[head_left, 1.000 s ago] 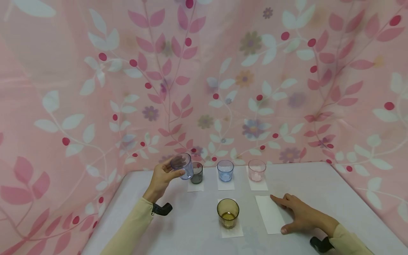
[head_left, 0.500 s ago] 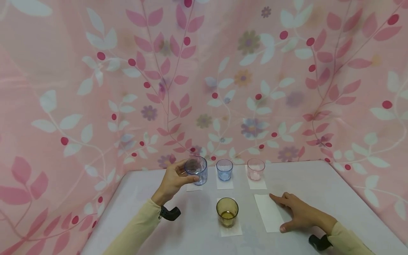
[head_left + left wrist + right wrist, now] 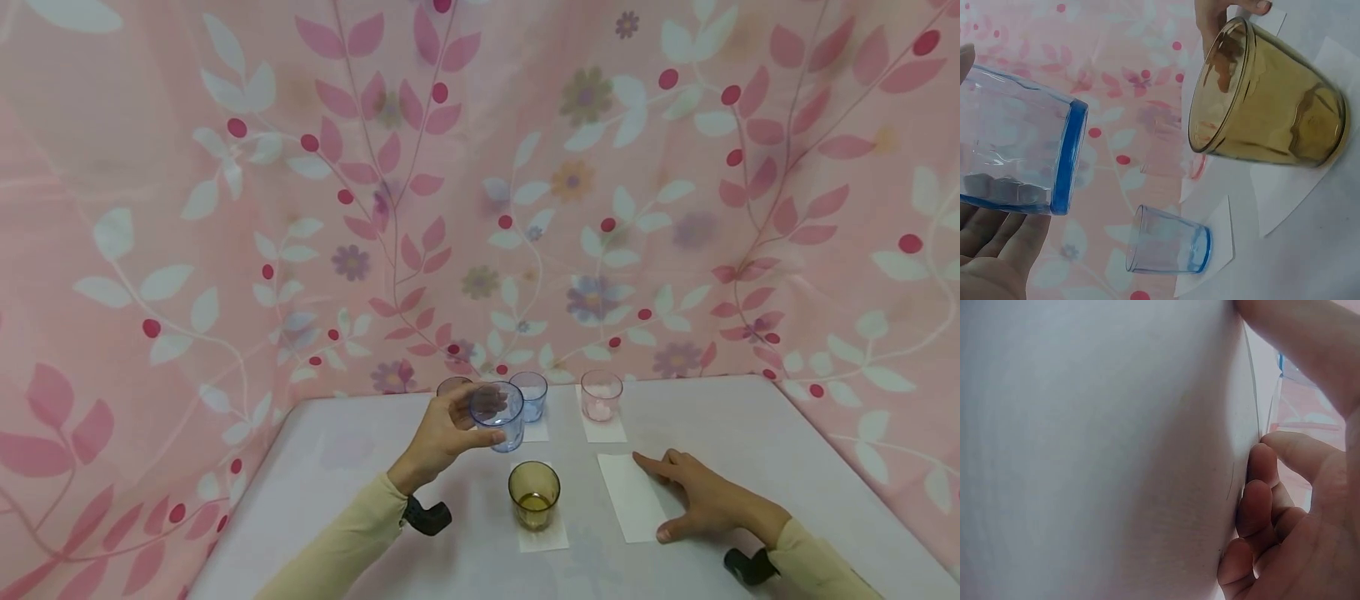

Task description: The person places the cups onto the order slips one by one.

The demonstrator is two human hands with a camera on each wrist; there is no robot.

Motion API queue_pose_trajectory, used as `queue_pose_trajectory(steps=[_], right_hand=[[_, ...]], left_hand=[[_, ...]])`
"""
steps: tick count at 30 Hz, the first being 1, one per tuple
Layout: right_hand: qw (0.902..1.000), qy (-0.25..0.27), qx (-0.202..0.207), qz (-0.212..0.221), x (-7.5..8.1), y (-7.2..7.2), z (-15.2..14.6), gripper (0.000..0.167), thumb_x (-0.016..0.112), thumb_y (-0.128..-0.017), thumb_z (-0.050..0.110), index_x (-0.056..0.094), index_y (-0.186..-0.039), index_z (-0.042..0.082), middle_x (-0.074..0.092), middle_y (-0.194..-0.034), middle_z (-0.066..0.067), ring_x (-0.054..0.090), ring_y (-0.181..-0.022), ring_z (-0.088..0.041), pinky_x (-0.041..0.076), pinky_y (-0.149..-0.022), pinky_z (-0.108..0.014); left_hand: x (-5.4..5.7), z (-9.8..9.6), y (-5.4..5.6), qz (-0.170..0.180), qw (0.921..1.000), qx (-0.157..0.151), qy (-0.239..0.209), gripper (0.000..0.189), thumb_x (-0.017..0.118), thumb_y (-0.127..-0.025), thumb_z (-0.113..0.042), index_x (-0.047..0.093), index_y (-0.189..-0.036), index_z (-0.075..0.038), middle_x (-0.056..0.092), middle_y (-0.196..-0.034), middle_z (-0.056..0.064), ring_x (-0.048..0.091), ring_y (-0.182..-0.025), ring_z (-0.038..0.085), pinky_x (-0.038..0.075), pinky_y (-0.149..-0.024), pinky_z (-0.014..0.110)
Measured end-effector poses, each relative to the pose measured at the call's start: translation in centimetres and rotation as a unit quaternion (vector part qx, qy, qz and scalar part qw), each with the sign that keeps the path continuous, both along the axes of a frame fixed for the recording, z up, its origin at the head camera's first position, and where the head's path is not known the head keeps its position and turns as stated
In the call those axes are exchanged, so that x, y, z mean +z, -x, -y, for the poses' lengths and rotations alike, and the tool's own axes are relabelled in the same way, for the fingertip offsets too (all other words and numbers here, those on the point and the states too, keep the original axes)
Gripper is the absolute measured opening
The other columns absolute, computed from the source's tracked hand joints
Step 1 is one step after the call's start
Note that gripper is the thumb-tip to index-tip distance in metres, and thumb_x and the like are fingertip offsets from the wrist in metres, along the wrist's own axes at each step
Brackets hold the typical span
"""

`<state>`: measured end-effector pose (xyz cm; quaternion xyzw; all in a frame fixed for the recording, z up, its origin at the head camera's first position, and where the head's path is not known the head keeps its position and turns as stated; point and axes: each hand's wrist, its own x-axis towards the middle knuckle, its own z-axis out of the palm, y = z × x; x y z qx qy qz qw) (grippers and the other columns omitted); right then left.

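In the head view, my left hand [image 3: 441,437] holds a clear blue-tinted glass [image 3: 504,425] above the table, thumb on the near side and fingers behind it. The left wrist view shows the thick blue base of this held glass [image 3: 1070,156]. An amber glass [image 3: 534,500] stands on a white paper slip, nearer to me than the held glass. At the right, my right hand [image 3: 712,498] rests on the table with thumb and index finger at the edge of a bare white paper slip [image 3: 626,500]. Its other fingers are loosely bent in the right wrist view.
Along the back of the white table [image 3: 697,425], a smaller blue glass [image 3: 537,402] and a pink glass [image 3: 602,398] stand on paper slips. A dark grey glass [image 3: 450,384] is mostly hidden behind my left hand. A pink floral curtain [image 3: 480,167] hangs behind.
My left hand has carried the blue-tinted glass rightward and somewhat nearer, past the grey glass to in front of the smaller blue one. The right hand has stayed at the paper slip.
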<state>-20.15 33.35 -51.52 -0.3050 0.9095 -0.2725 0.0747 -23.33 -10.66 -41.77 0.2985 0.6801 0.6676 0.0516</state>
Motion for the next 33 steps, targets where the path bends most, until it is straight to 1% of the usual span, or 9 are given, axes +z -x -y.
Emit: queue_pose_trajectory(steps=[2, 6, 9, 11, 14, 17, 24, 29, 33], right_hand=[[1.0, -0.004, -0.002, 0.001, 0.0, -0.1, -0.1, 0.102, 0.092, -0.079, 0.048, 0.045, -0.16, 0.007, 0.044, -0.105, 0.004, 0.034, -0.094, -0.004, 0.03, -0.073, -0.022], [1.0, -0.003, -0.002, 0.004, 0.0, -0.2, -0.2, 0.102, 0.092, -0.08, 0.048, 0.045, -0.16, 0.006, 0.044, -0.105, 0.003, 0.034, -0.094, -0.004, 0.03, -0.072, -0.022], [1.0, 0.003, -0.001, 0.007, 0.0, -0.3, -0.2, 0.102, 0.092, -0.08, 0.048, 0.045, -0.16, 0.006, 0.043, -0.103, 0.003, 0.034, -0.093, -0.004, 0.029, -0.071, -0.023], [1.0, 0.0, -0.001, 0.008, 0.0, -0.2, -0.2, 0.102, 0.092, -0.08, 0.049, 0.045, -0.16, 0.006, 0.043, -0.103, 0.003, 0.033, -0.093, -0.004, 0.029, -0.071, -0.023], [0.9999, -0.007, -0.007, 0.009, 0.0, -0.1, -0.1, 0.104, 0.092, -0.079, 0.05, 0.045, -0.16, 0.006, 0.043, -0.103, 0.002, 0.033, -0.093, -0.004, 0.03, -0.071, -0.023], [0.9997, -0.014, -0.015, 0.013, 0.1, 0.0, 0.0, 0.106, 0.092, -0.077, 0.052, 0.046, -0.16, 0.007, 0.043, -0.103, 0.003, 0.034, -0.093, -0.004, 0.03, -0.071, -0.023], [0.9997, -0.013, -0.017, 0.014, 0.1, -0.1, 0.1, 0.105, 0.093, -0.077, 0.051, 0.047, -0.159, 0.006, 0.043, -0.103, 0.002, 0.034, -0.094, -0.005, 0.03, -0.071, -0.023], [0.9997, -0.015, -0.02, 0.006, 0.0, 0.0, 0.0, 0.104, 0.094, -0.076, 0.05, 0.048, -0.159, 0.006, 0.044, -0.103, 0.003, 0.034, -0.094, -0.005, 0.03, -0.072, -0.022], [0.9996, -0.018, -0.019, 0.0, 0.1, 0.0, 0.1, 0.104, 0.093, -0.076, 0.051, 0.048, -0.158, 0.006, 0.046, -0.104, 0.004, 0.035, -0.095, -0.005, 0.032, -0.074, -0.022]], left_hand=[[0.0, -0.6, -0.1, -0.003, 1.0, -0.01, 0.001, 0.069, 0.089, -0.086, -0.01, 0.056, -0.146, 0.002, 0.063, -0.142, 0.025, 0.066, -0.131, 0.035, 0.05, -0.115, 0.046], [0.0, -1.8, -0.2, -0.004, 0.9996, -0.027, 0.004, 0.069, 0.088, -0.087, -0.011, 0.055, -0.146, 0.002, 0.063, -0.143, 0.024, 0.06, -0.135, 0.048, 0.051, -0.115, 0.043], [-0.1, -2.7, -0.1, 0.006, 0.9993, -0.035, 0.012, 0.069, 0.088, -0.087, -0.012, 0.055, -0.146, 0.003, 0.061, -0.145, 0.028, 0.057, -0.136, 0.051, 0.052, -0.115, 0.041], [-0.2, -3.3, 0.0, 0.013, 0.999, -0.038, 0.021, 0.07, 0.089, -0.087, -0.013, 0.055, -0.145, 0.003, 0.06, -0.145, 0.03, 0.057, -0.136, 0.052, 0.052, -0.115, 0.042], [-0.2, -4.2, 0.2, 0.022, 0.9982, -0.041, 0.038, 0.07, 0.09, -0.086, -0.012, 0.055, -0.145, 0.002, 0.062, -0.145, 0.025, 0.059, -0.136, 0.048, 0.052, -0.115, 0.043], [-0.2, -5.0, 0.4, 0.025, 0.9974, -0.045, 0.051, 0.068, 0.089, -0.086, -0.011, 0.056, -0.144, -0.001, 0.065, -0.143, 0.019, 0.063, -0.134, 0.04, 0.053, -0.114, 0.042], [0.0, -6.6, 0.4, 0.022, 0.9946, -0.066, 0.076, 0.066, 0.088, -0.088, -0.012, 0.056, -0.144, -0.001, 0.067, -0.14, 0.02, 0.068, -0.129, 0.028, 0.053, -0.113, 0.038], [0.3, -7.7, 0.4, 0.015, 0.9923, -0.075, 0.098, 0.065, 0.087, -0.087, -0.011, 0.057, -0.144, -0.002, 0.069, -0.138, 0.014, 0.069, -0.125, 0.019, 0.053, -0.114, 0.041], [0.4, -8.7, 0.4, 0.018, 0.9904, -0.081, 0.111, 0.066, 0.087, -0.087, -0.009, 0.057, -0.144, 0.001, 0.071, -0.135, 0.009, 0.07, -0.122, 0.018, 0.054, -0.112, 0.036]])
